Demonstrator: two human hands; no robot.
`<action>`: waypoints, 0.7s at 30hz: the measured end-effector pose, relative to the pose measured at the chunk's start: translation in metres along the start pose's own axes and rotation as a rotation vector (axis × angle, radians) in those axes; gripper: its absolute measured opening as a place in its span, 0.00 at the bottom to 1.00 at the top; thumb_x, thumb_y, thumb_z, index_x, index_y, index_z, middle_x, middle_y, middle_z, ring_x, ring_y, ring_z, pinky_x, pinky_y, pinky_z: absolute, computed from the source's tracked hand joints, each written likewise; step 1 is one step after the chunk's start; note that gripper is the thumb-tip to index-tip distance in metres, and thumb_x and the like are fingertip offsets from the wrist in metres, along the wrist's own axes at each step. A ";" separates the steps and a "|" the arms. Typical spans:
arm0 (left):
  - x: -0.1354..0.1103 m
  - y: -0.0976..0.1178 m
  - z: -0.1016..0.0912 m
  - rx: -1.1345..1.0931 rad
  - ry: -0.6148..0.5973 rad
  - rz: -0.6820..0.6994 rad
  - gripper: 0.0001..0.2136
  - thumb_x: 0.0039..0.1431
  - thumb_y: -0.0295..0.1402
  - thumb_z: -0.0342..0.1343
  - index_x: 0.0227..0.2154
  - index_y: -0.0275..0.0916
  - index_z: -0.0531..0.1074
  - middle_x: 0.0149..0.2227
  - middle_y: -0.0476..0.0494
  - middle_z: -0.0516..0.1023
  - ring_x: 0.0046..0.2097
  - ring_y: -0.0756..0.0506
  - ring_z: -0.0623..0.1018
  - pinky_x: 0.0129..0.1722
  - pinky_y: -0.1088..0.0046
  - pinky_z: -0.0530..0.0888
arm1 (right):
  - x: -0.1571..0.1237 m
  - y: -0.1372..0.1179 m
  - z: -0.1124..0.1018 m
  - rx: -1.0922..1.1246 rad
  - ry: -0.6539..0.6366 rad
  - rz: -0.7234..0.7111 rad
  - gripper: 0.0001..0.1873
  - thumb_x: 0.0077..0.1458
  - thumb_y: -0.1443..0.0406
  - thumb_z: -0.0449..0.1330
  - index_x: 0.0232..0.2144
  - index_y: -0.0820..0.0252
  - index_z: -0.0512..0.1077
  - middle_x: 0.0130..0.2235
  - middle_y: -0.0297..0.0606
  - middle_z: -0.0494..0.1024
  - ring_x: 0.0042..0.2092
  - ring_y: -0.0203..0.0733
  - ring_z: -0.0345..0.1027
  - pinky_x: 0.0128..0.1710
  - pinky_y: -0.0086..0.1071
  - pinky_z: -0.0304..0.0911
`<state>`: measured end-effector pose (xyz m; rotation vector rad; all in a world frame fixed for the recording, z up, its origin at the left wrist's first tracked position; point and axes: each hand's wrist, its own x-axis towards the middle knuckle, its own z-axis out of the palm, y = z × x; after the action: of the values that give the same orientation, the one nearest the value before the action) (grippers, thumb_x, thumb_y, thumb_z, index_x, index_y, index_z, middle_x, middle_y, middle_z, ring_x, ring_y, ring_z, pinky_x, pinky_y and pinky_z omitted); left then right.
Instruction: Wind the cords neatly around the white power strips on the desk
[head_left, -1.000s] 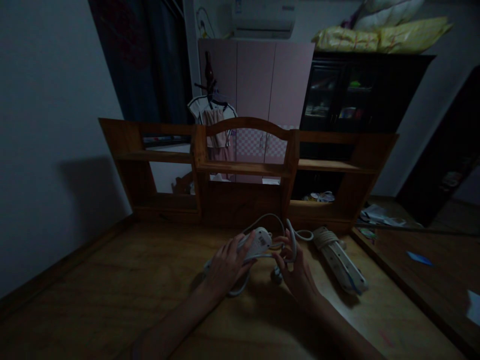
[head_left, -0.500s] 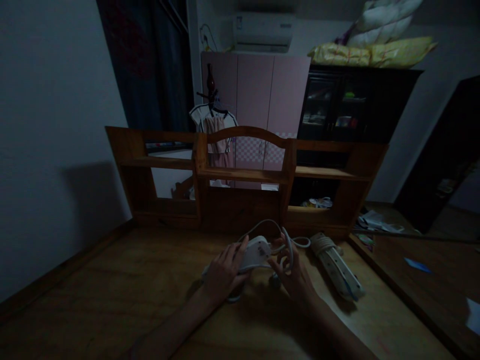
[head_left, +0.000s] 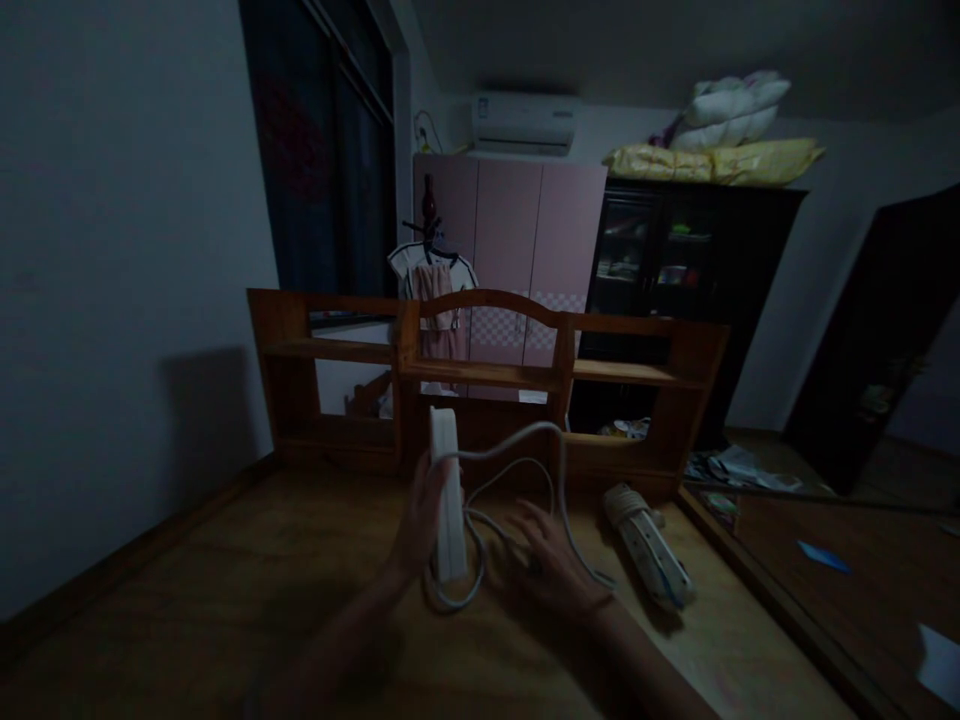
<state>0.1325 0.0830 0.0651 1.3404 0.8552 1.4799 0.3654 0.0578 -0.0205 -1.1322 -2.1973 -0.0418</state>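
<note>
My left hand [head_left: 421, 520] is closed around a white power strip [head_left: 448, 500], which stands on its edge above the wooden desk. Its pale cord [head_left: 525, 432] loops over the strip, arches to the right and hangs down past my right hand [head_left: 551, 560]. That hand is beside the loops, fingers apart and slightly bent, somewhat blurred; no cord shows gripped in it. To its right lies a second power strip [head_left: 651, 555] with its cord wound around the far end.
A wooden shelf unit [head_left: 487, 375] stands along the desk's far edge. The wall [head_left: 135, 300] borders the desk [head_left: 300, 580] on the left. On the right, a lower brown surface [head_left: 862, 600] bears papers and a blue packet [head_left: 823, 557].
The power strip has turned from lying slanted to standing upright in my left hand. My right hand has let go of the cord loop and lowered, and the cord now spreads in wider loops.
</note>
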 end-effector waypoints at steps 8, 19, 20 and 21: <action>0.024 0.092 -0.066 -0.301 0.023 -0.100 0.21 0.57 0.52 0.48 0.39 0.37 0.67 0.23 0.49 0.72 0.21 0.49 0.72 0.19 0.74 0.70 | -0.013 0.006 0.016 -0.420 -0.134 0.051 0.11 0.57 0.74 0.52 0.39 0.61 0.70 0.39 0.43 0.73 0.42 0.46 0.67 0.45 0.38 0.61; 0.001 0.127 -0.131 -0.407 -0.062 -0.110 0.16 0.62 0.43 0.45 0.44 0.37 0.67 0.34 0.45 0.72 0.24 0.49 0.71 0.18 0.71 0.72 | 0.028 -0.008 -0.019 -0.484 0.033 -0.002 0.13 0.57 0.75 0.52 0.42 0.59 0.70 0.36 0.40 0.76 0.36 0.42 0.70 0.36 0.30 0.59; 0.000 0.124 -0.129 -0.420 -0.084 -0.127 0.16 0.63 0.42 0.43 0.44 0.36 0.66 0.34 0.44 0.72 0.24 0.49 0.70 0.17 0.71 0.71 | 0.042 -0.010 -0.030 -0.471 0.075 0.022 0.10 0.60 0.73 0.51 0.39 0.59 0.70 0.33 0.39 0.76 0.33 0.40 0.69 0.33 0.29 0.58; -0.001 0.120 -0.126 -0.438 -0.110 -0.153 0.16 0.63 0.41 0.41 0.45 0.36 0.65 0.34 0.43 0.71 0.24 0.49 0.70 0.17 0.71 0.71 | 0.057 -0.012 -0.043 -0.463 0.107 0.029 0.09 0.63 0.70 0.49 0.39 0.60 0.69 0.34 0.39 0.75 0.34 0.40 0.70 0.33 0.28 0.58</action>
<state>-0.0129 0.0544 0.1564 0.9960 0.5115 1.3628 0.3563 0.0779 0.0482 -1.3701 -2.1306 -0.6111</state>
